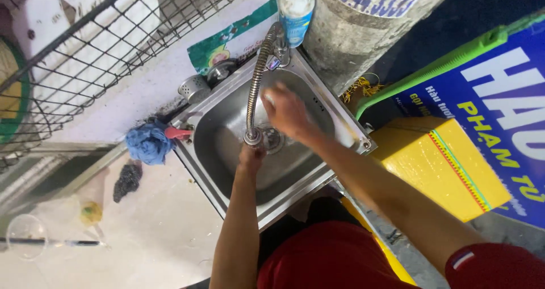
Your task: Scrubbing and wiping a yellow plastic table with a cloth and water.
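Left of the work: crumpled blue cloth (149,144) on the pale counter (164,221), touching the sink's left corner; a black scouring pad (127,180) lies just below it, a small perforated steel strainer cup (194,87) sits behind the rim.

Work site: square stainless-steel sink basin (295,164), set at a slant to your view. The flexible coiled-metal faucet hose (256,79) rises from its base at the back rim beside the white-and-blue soap bottle (296,5), arches over, and hangs down into the bowl. Its long axis runs near vertical in this view, the outlet end pointing down at the basin floor just left of the round drain (273,139).

Your left hand (251,153) is in the bowl directly under the hose outlet; fingers are curled around or against the nozzle end, but whether you grip it or only cup beneath it cannot be told. Your right hand (286,112) is held over the drain, just right of the hose, fingers partly bent and blurred; it appears to hold nothing, though a pale patch at the fingertips is unclear.

Judgement: step in hand looks like rinsing at the outlet. Next move calls for keeping the nozzle aimed downward, inside the basin walls.

Right of the sink: yellow box (443,164), blue sign (505,113).
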